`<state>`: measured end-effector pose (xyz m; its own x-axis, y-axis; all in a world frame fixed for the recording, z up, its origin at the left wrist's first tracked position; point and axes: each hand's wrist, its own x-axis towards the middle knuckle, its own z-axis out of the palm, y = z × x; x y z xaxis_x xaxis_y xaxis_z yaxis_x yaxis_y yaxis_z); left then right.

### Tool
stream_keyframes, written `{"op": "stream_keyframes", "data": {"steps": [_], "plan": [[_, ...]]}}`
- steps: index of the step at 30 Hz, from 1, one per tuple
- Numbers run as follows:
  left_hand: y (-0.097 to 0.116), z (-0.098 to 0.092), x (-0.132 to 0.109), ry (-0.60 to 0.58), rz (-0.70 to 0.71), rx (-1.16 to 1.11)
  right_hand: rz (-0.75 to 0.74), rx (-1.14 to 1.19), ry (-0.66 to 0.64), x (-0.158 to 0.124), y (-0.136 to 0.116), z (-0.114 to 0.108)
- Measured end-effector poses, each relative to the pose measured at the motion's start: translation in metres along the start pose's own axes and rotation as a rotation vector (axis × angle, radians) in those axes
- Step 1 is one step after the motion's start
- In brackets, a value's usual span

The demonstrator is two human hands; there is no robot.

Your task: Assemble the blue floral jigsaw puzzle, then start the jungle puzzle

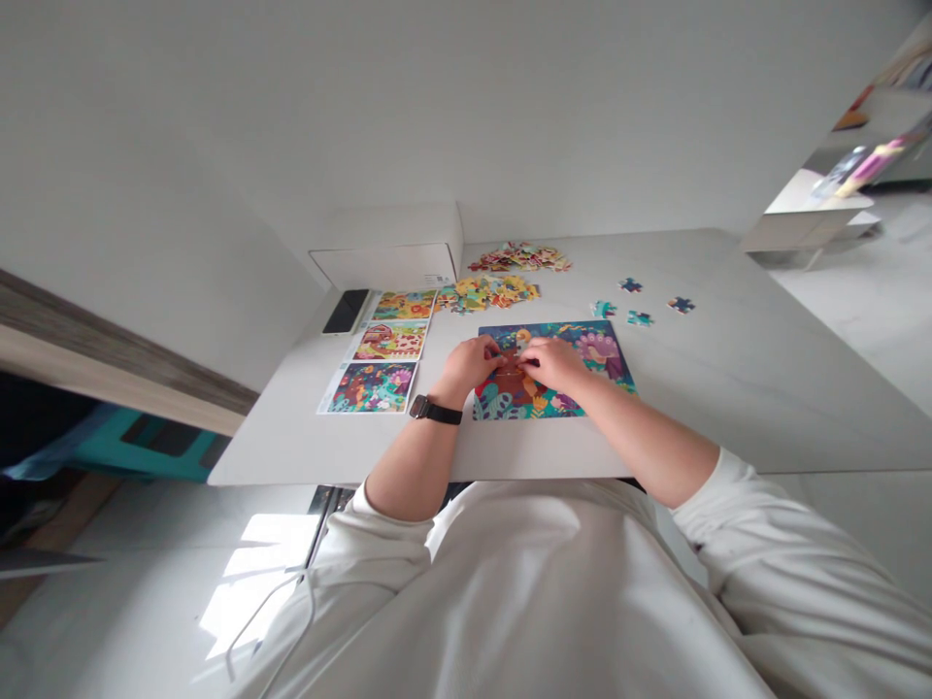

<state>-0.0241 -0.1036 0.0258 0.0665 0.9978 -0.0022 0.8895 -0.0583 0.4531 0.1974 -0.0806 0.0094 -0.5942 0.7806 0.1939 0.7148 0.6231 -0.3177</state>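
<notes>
Near front edge of white table (764, 388): jigsaw puzzle (601, 354);
left hand (466, 364), right hand (557, 364) curled on it, fingertips meeting; grip cannot be told; loose pieces (487, 293) toward back edge.

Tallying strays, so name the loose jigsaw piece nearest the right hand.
The teal jigsaw piece just above the puzzle, closest to the right hand; the other teal piece and both blue pieces lie farther off.

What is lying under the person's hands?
The left hand and right hand rest on a jigsaw puzzle; printed leaves show around them, but the picture under the palms is covered.
</notes>
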Motion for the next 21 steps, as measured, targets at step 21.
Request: {"op": "stream_keyframes", "data": {"steps": [21], "plan": [[-0.004,-0.009,-0.006,-0.028,0.198,0.113,-0.013,-0.04,-0.128,-0.002,-0.015,-0.015]]}}
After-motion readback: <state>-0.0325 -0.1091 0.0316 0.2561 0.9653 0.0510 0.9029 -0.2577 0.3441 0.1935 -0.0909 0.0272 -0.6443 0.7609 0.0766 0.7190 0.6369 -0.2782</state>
